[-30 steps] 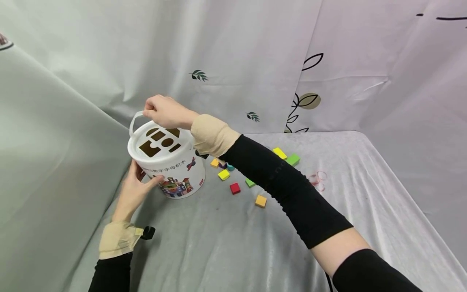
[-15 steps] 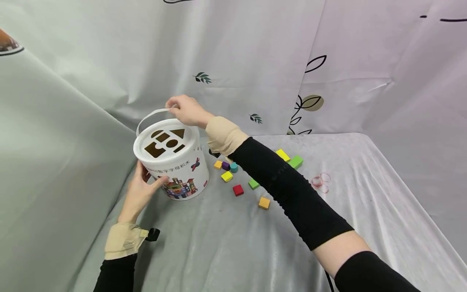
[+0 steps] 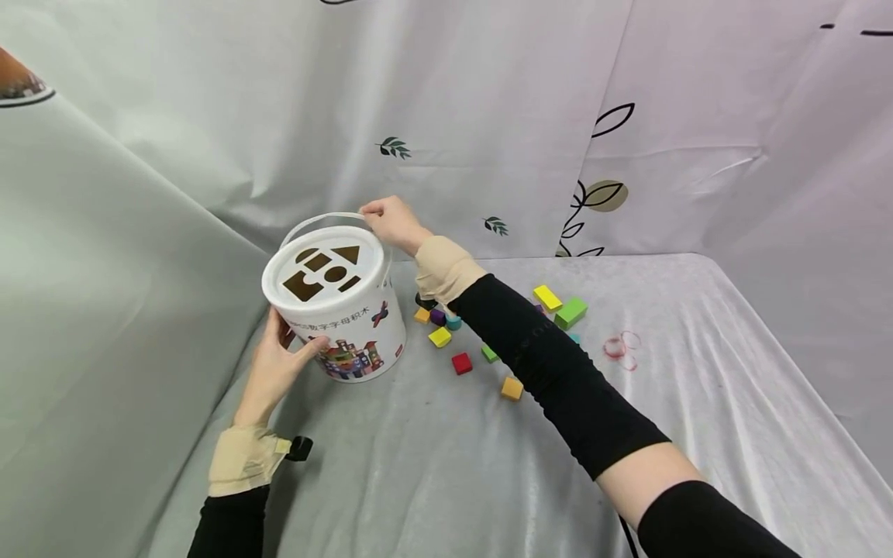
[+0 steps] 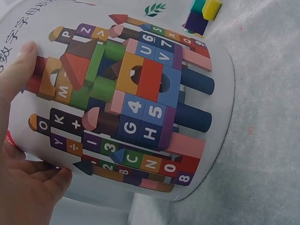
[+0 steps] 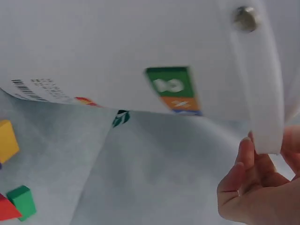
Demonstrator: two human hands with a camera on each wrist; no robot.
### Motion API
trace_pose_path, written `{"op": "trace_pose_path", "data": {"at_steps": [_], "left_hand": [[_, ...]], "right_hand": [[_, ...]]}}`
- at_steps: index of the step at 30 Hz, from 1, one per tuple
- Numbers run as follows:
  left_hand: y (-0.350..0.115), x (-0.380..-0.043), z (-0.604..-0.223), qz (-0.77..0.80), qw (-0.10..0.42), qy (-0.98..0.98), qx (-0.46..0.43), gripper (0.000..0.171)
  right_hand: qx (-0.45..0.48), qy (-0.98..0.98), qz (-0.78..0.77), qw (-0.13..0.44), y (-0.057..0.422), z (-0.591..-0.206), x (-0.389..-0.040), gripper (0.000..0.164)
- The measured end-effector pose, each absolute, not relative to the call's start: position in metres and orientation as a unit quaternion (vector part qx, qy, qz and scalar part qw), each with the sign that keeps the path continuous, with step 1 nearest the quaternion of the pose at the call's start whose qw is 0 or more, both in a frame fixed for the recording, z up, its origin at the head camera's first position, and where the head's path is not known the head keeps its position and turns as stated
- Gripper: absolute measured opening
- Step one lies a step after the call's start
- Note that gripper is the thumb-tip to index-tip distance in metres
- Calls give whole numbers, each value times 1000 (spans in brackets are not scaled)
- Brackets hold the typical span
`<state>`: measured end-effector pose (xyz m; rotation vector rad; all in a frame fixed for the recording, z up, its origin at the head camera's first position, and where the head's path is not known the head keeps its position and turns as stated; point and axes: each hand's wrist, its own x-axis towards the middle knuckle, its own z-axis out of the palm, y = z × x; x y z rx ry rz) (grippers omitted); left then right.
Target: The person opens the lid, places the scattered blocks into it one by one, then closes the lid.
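A white bucket [image 3: 380, 329] with a printed picture of toy blocks stands at the left of the table in the head view. Its white lid [image 3: 282, 291] has several shaped holes. My left hand [image 3: 270, 376] holds the bucket's near left side, thumb on the front and fingers round the side. In the left wrist view the thumb [image 4: 21, 70] lies over the print. The white strap handle [image 3: 317, 218] is raised over the lid's far side. My right hand [image 3: 396, 223] grips the handle at its right part; the right wrist view shows fingers curled about the strap [image 5: 262, 98].
Right of the bucket lie several loose blocks, among them a red block [image 3: 462, 363], an orange block [image 3: 512, 388] and a green block [image 3: 571, 312]. My right sleeve [image 3: 551, 372] crosses above them. A grey cloth [image 3: 418, 480] covers the table, and a patterned curtain [image 3: 446, 93] hangs behind.
My right hand has moved to the right and a little down, from above the lid to the bucket's right side, and more of the handle shows. My left hand keeps its hold.
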<state>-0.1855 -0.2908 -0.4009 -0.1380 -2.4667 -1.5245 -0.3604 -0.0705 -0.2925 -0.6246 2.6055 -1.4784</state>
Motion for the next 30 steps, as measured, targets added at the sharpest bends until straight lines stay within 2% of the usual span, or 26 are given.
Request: {"op": "trace_pose_path", "data": {"at_steps": [8, 30], "left_hand": [[-298, -190, -414, -512, 118, -850, -38, 105], [-297, -188, -404, -511, 109, -852, -31, 102]], "right_hand": [[-157, 829, -527, 102, -61, -318, -363, 31], [-140, 836, -520, 108, -57, -368, -352, 26]]}}
